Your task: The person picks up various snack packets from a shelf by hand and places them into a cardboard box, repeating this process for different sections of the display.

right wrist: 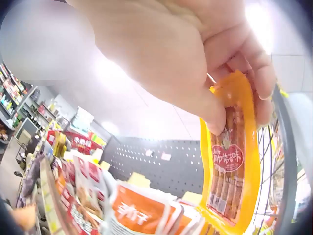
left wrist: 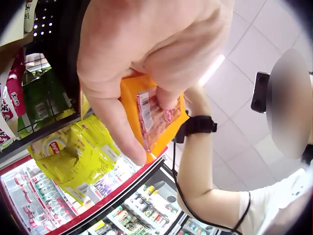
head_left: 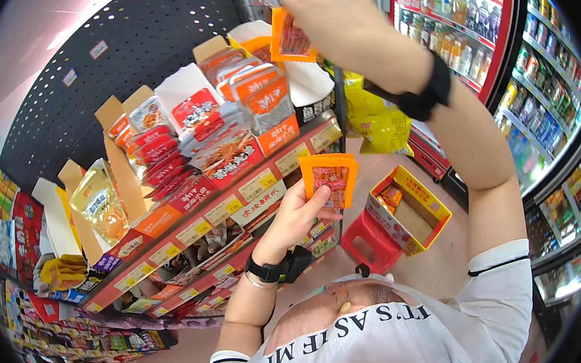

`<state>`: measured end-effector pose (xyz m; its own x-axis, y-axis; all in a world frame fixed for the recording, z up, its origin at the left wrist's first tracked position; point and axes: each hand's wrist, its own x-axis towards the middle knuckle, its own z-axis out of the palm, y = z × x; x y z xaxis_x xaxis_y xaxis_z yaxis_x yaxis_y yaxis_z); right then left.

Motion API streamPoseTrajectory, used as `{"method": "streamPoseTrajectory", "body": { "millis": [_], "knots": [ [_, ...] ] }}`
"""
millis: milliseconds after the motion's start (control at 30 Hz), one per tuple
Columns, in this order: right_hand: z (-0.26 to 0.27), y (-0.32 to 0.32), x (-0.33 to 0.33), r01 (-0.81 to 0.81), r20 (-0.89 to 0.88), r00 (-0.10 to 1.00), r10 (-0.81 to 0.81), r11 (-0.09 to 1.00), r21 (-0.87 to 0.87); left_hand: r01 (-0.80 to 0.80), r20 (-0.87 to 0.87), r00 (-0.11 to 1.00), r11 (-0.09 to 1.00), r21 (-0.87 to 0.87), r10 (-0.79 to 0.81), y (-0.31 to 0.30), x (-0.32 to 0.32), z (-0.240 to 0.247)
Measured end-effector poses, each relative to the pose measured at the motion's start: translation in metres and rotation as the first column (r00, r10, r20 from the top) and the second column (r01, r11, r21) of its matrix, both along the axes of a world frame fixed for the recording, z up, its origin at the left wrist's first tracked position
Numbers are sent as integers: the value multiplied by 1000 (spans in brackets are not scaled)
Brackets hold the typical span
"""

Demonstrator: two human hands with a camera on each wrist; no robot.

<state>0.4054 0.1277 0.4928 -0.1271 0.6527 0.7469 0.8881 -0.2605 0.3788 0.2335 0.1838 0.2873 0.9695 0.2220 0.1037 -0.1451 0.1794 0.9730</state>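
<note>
While packets [head_left: 334, 172] are held, shelf [head_left: 211, 220] alongside, carton [head_left: 422, 195] below

It's one packet [head_left: 336, 175] apiece!

One in the left hand [head_left: 298, 215], one in the right hand [head_left: 336, 24], that's two; two black wrist straps [head_left: 435, 87], one silver bangle [head_left: 260, 283], one red stool [head_left: 376, 233], one yellow carton [head_left: 387, 220] beside it, two labels [head_left: 98, 49] on the perforated panel [head_left: 149, 35]
</note>
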Motion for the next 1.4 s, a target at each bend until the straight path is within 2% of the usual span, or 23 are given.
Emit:
{"method": "streamPoseTrajectory", "body": {
  "millis": [67, 100, 133, 200, 233, 333, 400, 467, 500, 600, 633, 667, 733, 767, 833, 867, 933, 1000, 1067, 1133, 1167, 1233, 1400],
  "knots": [
    [-5, -37, -11, -63, -55, 996, 71, 988, 138, 107, 81, 991, 994, -10, -106, -2, 7, -8],
    [-11, -57, -11, -30, -110, 993, 38, 996, 79, 136, 94, 985, 988, 76, -143, 1, 11, -14],
    [-19, -78, -9, 2, -162, 987, 1, 1000, 19, 163, 77, 983, 985, 63, -168, 1, 13, -16],
    [-42, -112, -11, 48, -297, 953, -57, 998, -39, 321, -5, 945, 925, 203, -327, -2, 18, -18],
    [-55, -128, -10, 21, -422, 902, -89, 986, -164, 365, -12, 931, 924, 111, -366, -11, 20, -11],
    [-100, -159, -5, -95, -721, 649, -241, 915, -392, 462, -153, 880, 886, 43, -451, -15, 40, -42],
    [-141, -175, 3, -205, -820, 555, -141, 932, -299, 566, -287, 792, 825, 11, -539, -16, 55, -65],
    [-176, -188, 9, -219, -866, 463, -187, 923, -316, 560, -314, 771, 824, -82, -555, -30, 68, -82],
    [-193, -194, 12, -217, -907, 374, -196, 932, -291, 628, -375, 695, 772, -100, -614, -28, 78, -104],
    [-246, -207, 20, -199, -972, 62, -227, 951, -235, 628, -393, 673, 765, -144, -627, -46, 89, -115],
    [-261, -210, 21, -172, -977, -61, -206, 966, -193, 634, -395, 665, 759, -151, -634, -51, 94, -121],
    [-274, -212, 25, -174, -943, -162, -291, 949, -263, 635, -401, 657, 755, -161, -638, -56, 98, -129],
    [-322, -220, 31, -168, -865, -483, -139, 984, -64, 634, -438, 593, 727, -263, -675, -65, 111, -145],
    [-340, -222, 35, -166, -859, -492, -140, 984, -65, 652, -468, 577, 722, -229, -669, -68, 116, -152],
    [-367, -227, 44, -135, -741, -669, -55, 990, 48, 650, -530, 530, 719, -247, -661, -75, 130, -169],
    [-373, -231, 50, -135, -732, -678, -57, 990, 48, 648, -585, 488, 718, -253, -647, -81, 138, -175],
    [-385, -238, 61, -3, -577, -816, 33, 998, 60, 600, -609, 512, 759, -251, -606, -96, 152, -179],
    [-406, -245, 74, -10, -535, -845, 19, 999, 51, 465, -633, 574, 843, -271, -520, -108, 168, -196],
    [-424, -248, 83, 146, -450, -877, 169, 986, 86, 435, -688, 547, 864, -253, -477, -119, 186, -221],
    [-454, -250, 97, 100, -395, -910, 122, 992, 76, 247, -792, 543, 955, -166, -278, -136, 202, -239],
    [-463, -249, 101, 121, -349, -926, 147, 988, 95, 197, -809, 531, 965, -171, -252, -142, 209, -251],
    [-490, -246, 111, 192, -230, -952, 203, 979, 69, 182, -815, 537, 973, -141, -219, -152, 218, -271],
    [-546, -234, 148, 198, -206, -957, 205, 979, 50, 148, -811, 558, 983, -111, -176, -157, 235, -298]
  ]
}}
